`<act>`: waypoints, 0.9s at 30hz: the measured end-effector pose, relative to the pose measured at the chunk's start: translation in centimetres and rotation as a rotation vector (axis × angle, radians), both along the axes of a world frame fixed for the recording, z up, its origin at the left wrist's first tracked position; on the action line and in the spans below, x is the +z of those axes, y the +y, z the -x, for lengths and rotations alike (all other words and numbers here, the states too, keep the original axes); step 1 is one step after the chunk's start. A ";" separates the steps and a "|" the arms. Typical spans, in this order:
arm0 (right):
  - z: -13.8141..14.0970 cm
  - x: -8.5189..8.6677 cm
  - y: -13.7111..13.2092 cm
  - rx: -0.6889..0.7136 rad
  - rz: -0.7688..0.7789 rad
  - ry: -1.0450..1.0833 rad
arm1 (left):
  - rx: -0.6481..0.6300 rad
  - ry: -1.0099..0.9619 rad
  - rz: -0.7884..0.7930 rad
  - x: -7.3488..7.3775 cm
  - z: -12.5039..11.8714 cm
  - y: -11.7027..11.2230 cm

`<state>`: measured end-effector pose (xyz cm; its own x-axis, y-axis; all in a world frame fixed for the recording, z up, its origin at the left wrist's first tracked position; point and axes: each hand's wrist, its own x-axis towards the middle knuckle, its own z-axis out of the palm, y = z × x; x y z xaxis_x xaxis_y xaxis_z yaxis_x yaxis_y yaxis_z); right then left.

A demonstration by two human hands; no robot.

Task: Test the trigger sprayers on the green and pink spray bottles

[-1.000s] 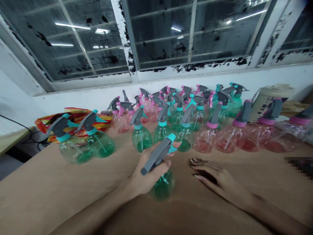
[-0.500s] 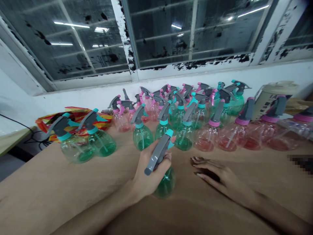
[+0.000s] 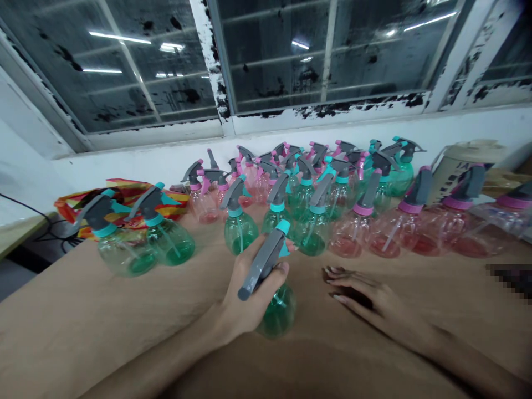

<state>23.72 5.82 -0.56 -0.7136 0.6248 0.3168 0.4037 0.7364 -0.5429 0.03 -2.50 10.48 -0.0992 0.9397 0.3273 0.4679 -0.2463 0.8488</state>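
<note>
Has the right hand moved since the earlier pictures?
No, I see no clear shift either way: the right hand keeps its place just in front of the front row's leftmost pink-collared spray bottle.

Item one, beige container [image 3: 448, 173]: dark capitals, of which we read "IA" or "JA", the remainder blurred or hidden behind a grey spray head [image 3: 475, 180]. Item two, red-and-yellow bag [image 3: 177, 206]: print illegible to us.
</note>
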 end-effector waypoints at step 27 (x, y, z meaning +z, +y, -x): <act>0.0 0.2 0.0 0.003 0.023 0.023 | 0.018 -0.013 0.035 -0.6 0.3 -0.2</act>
<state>23.72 5.84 -0.34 -0.7082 0.6300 0.3186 0.3890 0.7249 -0.5685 -0.26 -2.65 9.86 -0.1200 0.9487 0.2926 0.4606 -0.2079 0.8629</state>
